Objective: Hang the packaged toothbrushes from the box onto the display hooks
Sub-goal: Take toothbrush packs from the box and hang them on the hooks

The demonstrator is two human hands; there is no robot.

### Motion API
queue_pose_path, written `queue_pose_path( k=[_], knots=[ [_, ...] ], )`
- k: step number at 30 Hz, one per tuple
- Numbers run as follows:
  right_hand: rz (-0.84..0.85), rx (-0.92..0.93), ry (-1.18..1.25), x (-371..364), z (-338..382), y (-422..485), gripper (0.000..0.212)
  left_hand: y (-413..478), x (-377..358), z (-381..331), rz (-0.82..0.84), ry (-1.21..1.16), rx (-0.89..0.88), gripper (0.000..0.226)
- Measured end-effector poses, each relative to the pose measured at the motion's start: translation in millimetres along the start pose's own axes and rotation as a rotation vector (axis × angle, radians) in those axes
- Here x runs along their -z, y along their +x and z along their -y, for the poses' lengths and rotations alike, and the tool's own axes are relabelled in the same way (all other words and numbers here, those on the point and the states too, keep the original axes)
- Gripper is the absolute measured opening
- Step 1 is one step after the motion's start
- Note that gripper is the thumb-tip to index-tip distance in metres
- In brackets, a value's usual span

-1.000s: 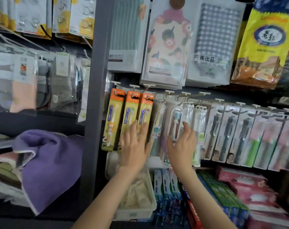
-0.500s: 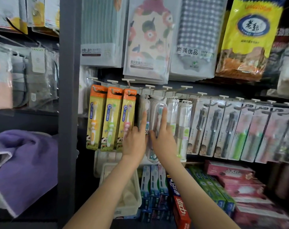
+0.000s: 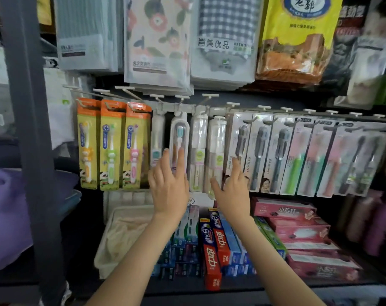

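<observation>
Left hand point(image 3: 168, 188) flat against hanging toothbrush pack point(image 3: 179, 133), right hand point(image 3: 231, 191) just beside

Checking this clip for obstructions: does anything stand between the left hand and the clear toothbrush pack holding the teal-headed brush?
Nothing visible does. The left hand has its straight fingers on the front of the clear toothbrush pack, which hangs in the row. The right hand is open, further right.

A grey metal upright point(image 3: 33, 151) divides the shop shelving; behind runs a dark back panel point(image 3: 253, 96), below a dark shelf board point(image 3: 275, 292), all softly lit
</observation>
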State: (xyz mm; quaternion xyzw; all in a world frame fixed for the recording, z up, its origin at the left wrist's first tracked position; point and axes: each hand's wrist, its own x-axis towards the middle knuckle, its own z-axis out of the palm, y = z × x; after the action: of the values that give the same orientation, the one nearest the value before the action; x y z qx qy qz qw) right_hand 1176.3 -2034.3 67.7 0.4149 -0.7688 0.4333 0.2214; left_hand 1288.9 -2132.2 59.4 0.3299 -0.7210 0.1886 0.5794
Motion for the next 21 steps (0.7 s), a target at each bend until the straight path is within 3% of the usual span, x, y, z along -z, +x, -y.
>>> queue_pose_path(
  k=[4, 9, 12, 15, 21],
  knots=[
    [0.103, 0.082, -0.072, -6.8, -9.4, 13.8, 0.079, -3.6, -9.3, -31.2, -0.039, -0.011, -0.103, 0.078],
    [0.151, 0.184, -0.255, -20.3, -20.9, 33.3, 0.079, 0.6, -32.8, -55.1, 0.228, -0.061, -0.01, 0.098],
    [0.169, 0.207, -0.121, -16.9, -26.2, 36.8, 0.087, 0.3, -42.1, -60.7, 0.41, -0.019, 0.098, 0.099],
    [0.197, 0.21, 0.001, -13.3, -27.7, 44.6, 0.088, 0.8, -48.6, -63.0, 0.381, 0.033, 0.143, 0.111],
    [0.239, 0.185, 0.097, -23.9, -28.3, 55.3, 0.092, -0.3, -54.5, -62.0, 0.508, -0.023, 0.187, 0.098]
  ],
)
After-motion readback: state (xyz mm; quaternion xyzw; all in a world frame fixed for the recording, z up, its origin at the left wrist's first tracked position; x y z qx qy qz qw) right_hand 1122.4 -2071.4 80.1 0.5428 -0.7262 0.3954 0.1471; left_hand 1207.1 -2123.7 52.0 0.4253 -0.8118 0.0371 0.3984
